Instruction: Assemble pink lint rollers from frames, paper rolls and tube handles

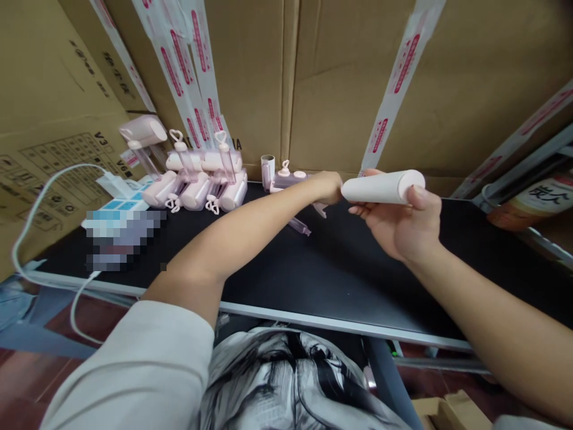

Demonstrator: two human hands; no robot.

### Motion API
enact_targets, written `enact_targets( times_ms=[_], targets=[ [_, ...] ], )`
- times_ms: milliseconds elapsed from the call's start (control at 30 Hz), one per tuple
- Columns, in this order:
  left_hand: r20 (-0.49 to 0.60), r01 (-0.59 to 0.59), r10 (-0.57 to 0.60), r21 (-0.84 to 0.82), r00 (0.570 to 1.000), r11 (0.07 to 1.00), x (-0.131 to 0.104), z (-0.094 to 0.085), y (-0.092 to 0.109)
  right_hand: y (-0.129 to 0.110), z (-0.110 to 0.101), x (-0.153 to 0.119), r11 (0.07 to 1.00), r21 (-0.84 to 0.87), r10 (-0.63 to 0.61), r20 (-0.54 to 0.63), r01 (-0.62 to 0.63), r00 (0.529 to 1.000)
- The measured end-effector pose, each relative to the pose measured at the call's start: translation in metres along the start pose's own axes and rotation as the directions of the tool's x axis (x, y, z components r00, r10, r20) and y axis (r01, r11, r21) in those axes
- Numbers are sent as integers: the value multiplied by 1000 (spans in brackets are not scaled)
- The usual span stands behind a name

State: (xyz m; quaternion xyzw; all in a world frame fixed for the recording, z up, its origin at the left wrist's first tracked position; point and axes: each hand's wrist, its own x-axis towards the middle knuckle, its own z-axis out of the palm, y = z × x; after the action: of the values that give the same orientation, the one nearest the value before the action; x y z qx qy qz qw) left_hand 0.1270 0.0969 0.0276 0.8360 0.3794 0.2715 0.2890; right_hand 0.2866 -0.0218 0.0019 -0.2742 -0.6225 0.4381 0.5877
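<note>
In my right hand (403,227) is a smooth, pale pink cylinder (376,187), held nearly level with the thumb at its flat right end. My left hand (327,186) reaches to the left end of that cylinder, with its fingers curled and mostly hidden. A small pale pink piece (319,209) shows just under it; whether the left fingers grip it, I cannot tell. Behind my left forearm lie a clear pinkish part with round caps (290,179) and an upright open tube (267,170). A translucent purple strip (299,226) rests on the black tabletop (349,280).
Several pink assembled units with heart-shaped loops (206,173) stand at the back left. Beside them are a blue-and-white box (119,206) and a white cable (33,218). Large taped cardboard boxes (331,77) wall the back. A labelled jar (532,203) sits at the right.
</note>
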Motion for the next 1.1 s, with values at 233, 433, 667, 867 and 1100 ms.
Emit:
enact_targets(
  times_ms=[233,433,667,867,1100],
  targets=[
    [-266,-13,-84,-343,960,939,-69,-20,17,-20,21,-7,947,239,197,98,-215,976],
    [-329,-85,-80,-458,941,885,-118,-9,26,-12,36,-13,873,301,326,226,-384,918],
    [-333,-73,-76,-415,940,907,-124,-5,33,-5,31,-14,773,363,399,358,-520,844],
    [-375,-155,20,-331,927,931,-127,9,30,-12,34,-17,703,427,425,389,-569,817],
    [-403,-357,277,-137,872,924,-127,8,22,-21,41,-16,772,443,383,248,-456,890]
  ],
)
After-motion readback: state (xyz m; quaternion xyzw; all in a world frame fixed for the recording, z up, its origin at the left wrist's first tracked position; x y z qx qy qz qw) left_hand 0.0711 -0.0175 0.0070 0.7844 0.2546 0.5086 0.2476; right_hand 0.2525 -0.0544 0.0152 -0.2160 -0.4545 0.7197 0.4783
